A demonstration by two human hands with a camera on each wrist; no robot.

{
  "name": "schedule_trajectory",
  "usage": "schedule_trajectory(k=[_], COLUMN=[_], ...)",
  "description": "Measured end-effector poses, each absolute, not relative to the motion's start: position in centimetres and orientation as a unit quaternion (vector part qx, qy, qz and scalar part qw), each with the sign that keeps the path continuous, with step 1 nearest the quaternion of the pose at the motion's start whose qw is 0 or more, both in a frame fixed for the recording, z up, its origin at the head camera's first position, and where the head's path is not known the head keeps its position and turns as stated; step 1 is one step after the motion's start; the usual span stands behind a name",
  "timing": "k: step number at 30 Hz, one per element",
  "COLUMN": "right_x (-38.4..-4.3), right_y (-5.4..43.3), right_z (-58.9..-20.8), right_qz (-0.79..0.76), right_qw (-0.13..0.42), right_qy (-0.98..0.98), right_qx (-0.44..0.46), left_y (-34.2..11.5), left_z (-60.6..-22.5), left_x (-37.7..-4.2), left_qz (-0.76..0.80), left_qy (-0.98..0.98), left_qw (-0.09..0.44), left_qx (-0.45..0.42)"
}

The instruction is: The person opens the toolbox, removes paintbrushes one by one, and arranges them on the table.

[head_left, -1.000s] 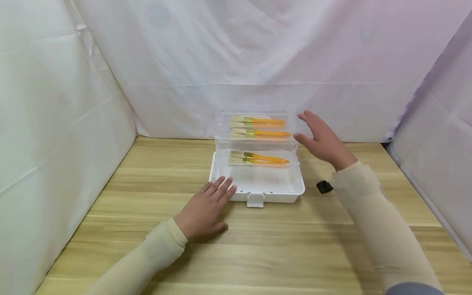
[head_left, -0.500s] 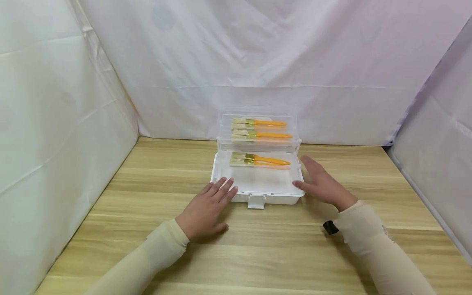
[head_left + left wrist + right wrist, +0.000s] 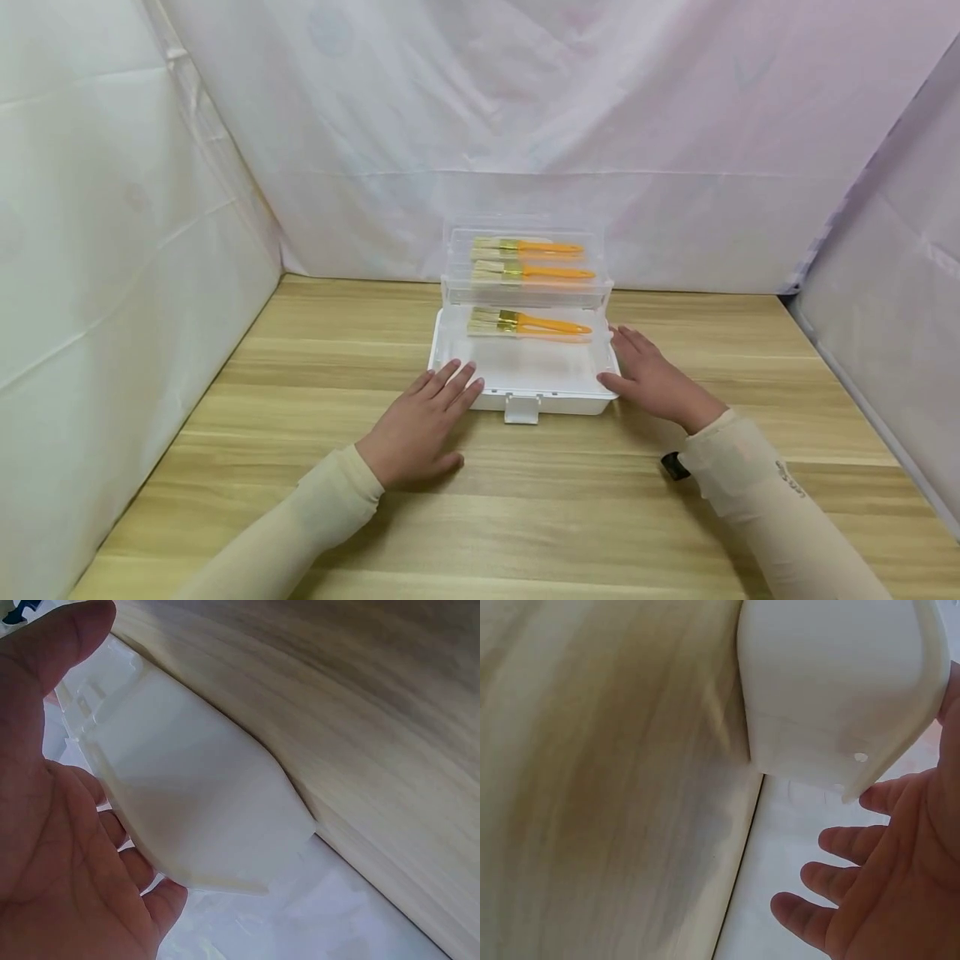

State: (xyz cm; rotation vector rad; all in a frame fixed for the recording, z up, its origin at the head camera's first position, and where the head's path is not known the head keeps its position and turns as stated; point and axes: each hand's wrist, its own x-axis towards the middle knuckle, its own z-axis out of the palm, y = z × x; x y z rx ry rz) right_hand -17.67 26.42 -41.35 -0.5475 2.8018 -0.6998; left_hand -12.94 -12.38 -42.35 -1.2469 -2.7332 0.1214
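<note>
A white plastic box (image 3: 517, 367) stands with its clear lid (image 3: 527, 292) swung up behind it. A paintbrush (image 3: 551, 322) with an orange handle lies across the box's base. Two more paintbrushes show within the raised lid, an upper paintbrush (image 3: 547, 247) and a lower paintbrush (image 3: 557, 272). My left hand (image 3: 420, 425) rests its straight fingers on the front left corner, thumb apart from the box. At the right side, my right hand (image 3: 656, 383) has its thumb at the rim and its fingers stretched along the wall. In the right wrist view a fingertip (image 3: 875, 797) touches the rim.
The box sits on a wood-grain table (image 3: 525, 517). A latch (image 3: 521, 409) hangs at the box's front. White cloth (image 3: 487, 108) rises behind the table and on both sides. A black piece (image 3: 674, 466) shows by the right sleeve.
My right hand has come down and toward me from beside the raised lid to the right side of the base. The left hand has stayed on the corner; the brushes look unmoved.
</note>
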Motion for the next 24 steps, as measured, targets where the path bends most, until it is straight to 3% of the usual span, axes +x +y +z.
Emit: schedule_trajectory(k=[15,24], right_x=[-16.1,-15.0], right_y=[26.1,26.2], right_z=[-41.6,-41.6], right_qz=[-0.171,-0.167], right_qw=[0.057,0.06], right_qy=[0.965,0.965], right_qx=[-0.193,-0.193], left_y=[-12.6,-12.7], left_z=[-42.0,-41.9], left_x=[-11.7,-10.8], left_qz=[0.046,0.044], left_qy=[-0.903,-0.906], left_qw=[0.078,0.066], left_qx=[-0.42,-0.417])
